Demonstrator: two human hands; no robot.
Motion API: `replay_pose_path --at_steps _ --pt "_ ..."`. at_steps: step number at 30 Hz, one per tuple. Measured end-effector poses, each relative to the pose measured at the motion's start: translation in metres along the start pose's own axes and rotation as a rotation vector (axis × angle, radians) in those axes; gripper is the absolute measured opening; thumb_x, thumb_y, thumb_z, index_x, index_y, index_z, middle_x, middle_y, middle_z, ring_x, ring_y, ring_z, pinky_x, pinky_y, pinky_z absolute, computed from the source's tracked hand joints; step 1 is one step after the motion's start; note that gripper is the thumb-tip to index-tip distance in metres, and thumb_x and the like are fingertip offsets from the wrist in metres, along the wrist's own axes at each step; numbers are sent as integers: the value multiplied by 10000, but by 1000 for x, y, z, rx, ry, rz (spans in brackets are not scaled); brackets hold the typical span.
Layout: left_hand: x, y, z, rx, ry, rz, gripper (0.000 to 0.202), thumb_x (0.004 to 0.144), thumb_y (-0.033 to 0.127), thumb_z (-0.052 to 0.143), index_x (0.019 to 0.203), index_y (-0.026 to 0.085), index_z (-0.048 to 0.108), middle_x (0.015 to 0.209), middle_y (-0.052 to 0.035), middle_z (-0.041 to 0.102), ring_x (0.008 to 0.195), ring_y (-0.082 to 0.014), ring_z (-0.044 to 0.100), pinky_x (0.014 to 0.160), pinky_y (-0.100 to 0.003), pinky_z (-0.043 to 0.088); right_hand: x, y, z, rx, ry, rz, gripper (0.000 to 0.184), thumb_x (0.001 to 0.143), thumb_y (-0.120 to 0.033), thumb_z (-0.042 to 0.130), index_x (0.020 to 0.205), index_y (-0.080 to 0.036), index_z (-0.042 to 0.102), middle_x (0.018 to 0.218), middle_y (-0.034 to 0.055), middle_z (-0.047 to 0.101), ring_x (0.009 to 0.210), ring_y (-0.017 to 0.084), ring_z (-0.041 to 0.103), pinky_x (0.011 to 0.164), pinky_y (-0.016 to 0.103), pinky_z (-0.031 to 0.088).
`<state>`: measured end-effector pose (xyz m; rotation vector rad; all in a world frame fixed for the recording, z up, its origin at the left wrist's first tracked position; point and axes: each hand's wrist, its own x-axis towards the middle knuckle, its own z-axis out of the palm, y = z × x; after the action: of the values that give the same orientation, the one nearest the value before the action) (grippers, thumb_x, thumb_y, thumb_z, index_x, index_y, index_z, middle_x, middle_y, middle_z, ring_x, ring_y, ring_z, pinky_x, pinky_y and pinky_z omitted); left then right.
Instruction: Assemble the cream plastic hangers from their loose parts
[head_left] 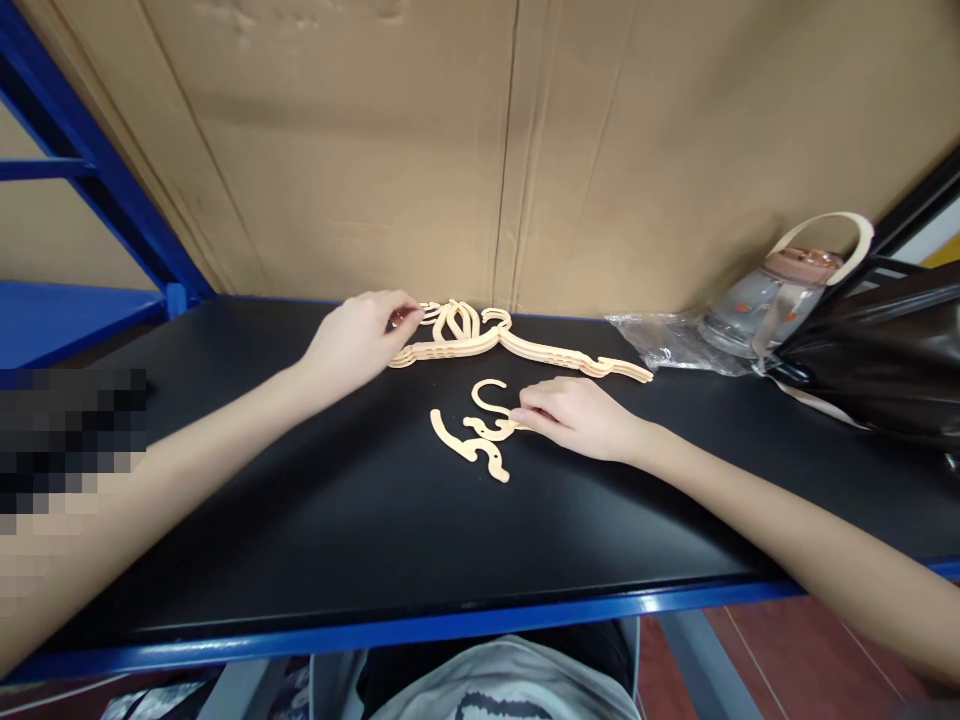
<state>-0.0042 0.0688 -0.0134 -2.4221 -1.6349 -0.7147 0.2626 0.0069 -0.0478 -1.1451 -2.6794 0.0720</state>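
Observation:
My left hand (364, 335) is at the back of the table, thumb and fingers pinched at the edge of a pile of loose cream plastic hanger pieces (459, 322). Beside that pile lies a stack of joined hangers (544, 352) with hooks pointing away. My right hand (574, 415) is nearer the middle, its fingers closed on the end of a curved hanger arm (491, 430), most of which lies under the hand. Touching or close to it are a loose hook (487, 395) and another hanger arm (457, 442), lying flat.
The black tabletop (360, 520) has a blue front edge (465, 620). Cardboard (375, 150) stands behind it. At the right are a clear plastic bag (660, 345), a water bottle (772, 300) with a handle, and a black bag (885, 350). A blue frame (97, 150) rises at left.

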Motion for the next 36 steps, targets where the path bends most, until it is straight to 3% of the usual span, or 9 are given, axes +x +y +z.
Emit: replay_pose_path --at_steps 4,8,13,18,23,28,32,36 --pt "40 6 -1 182 -219 -106 452 873 490 357 901 177 681 863 -100 698 821 -265 632 684 -321 441 0 1 0 -20 -3 -8 406 990 -412 333 694 -184 493 692 10 566 650 131 501 608 258 271" --pt "76 22 13 222 -378 -178 514 787 605 439 720 159 685 741 -129 693 815 -299 646 702 -339 449 0 1 -1 -25 -12 1 406 986 -419 342 697 -182 499 698 11 572 645 130 499 602 262 270" --pt "96 33 29 249 -527 -278 334 693 457 584 506 182 614 527 -97 646 744 -285 661 708 -329 439 -1 2 -2 -29 -8 -10 409 986 -426 342 700 -179 500 706 16 579 656 130 510 603 262 271" --pt "101 31 31 201 -570 -299 293 690 388 558 482 185 595 525 -60 663 609 -219 653 640 -288 446 -2 1 -3 -20 -1 -18 404 984 -422 350 696 -176 489 707 12 579 647 125 505 594 260 262" --pt "107 35 30 183 -629 -312 251 629 371 600 456 192 567 483 -56 631 600 -232 652 659 -308 458 -2 1 -5 -16 -6 -16 399 984 -418 352 698 -176 487 709 11 581 645 123 504 594 259 260" --pt "111 40 29 131 -702 -308 183 594 322 621 487 185 565 453 -48 589 526 -206 607 571 -287 450 -2 2 -4 -18 -8 -26 394 985 -417 351 707 -177 492 714 11 580 646 122 501 592 259 258" --pt "111 44 20 157 -663 -275 252 619 415 594 511 188 581 428 -53 549 531 -225 582 544 -302 411 -2 2 -3 -29 -4 -23 392 984 -417 354 709 -176 496 708 7 578 650 123 504 592 260 259" --pt "108 43 -5 262 -552 -259 369 648 531 537 571 179 617 509 -79 589 627 -271 615 585 -332 397 -2 2 -3 -21 2 -31 386 984 -412 361 719 -171 507 723 12 587 662 123 515 598 257 265"
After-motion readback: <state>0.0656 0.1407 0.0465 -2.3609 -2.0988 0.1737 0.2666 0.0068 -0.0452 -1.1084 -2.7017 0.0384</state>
